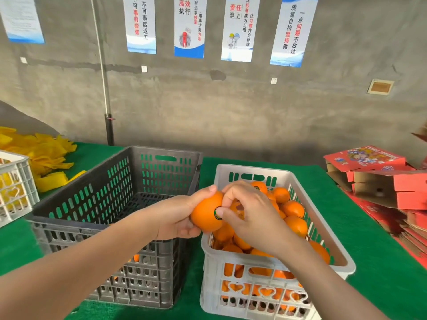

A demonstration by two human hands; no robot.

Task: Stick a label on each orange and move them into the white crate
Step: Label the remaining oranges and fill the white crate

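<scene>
White crate (pixel 275 294) part-filled with oranges (pixel 293 209). One orange (pixel 204 218) gripped by curled fingers (pixel 188 230) of left hand (pixel 175 218) over crate's left rim; label (pixel 216 214) pressed onto it by right hand (pixel 251 215) thumb, other fingers curled.

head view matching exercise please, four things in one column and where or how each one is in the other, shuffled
Things:
1 held orange
2 white crate
3 black crate
4 red cartons

Place or state:
a far right on the green table
b piled with oranges
c gripped by the left hand, right hand thumb on its label
d directly left of the other crate

Pairs: 1-c, 2-b, 3-d, 4-a
</scene>
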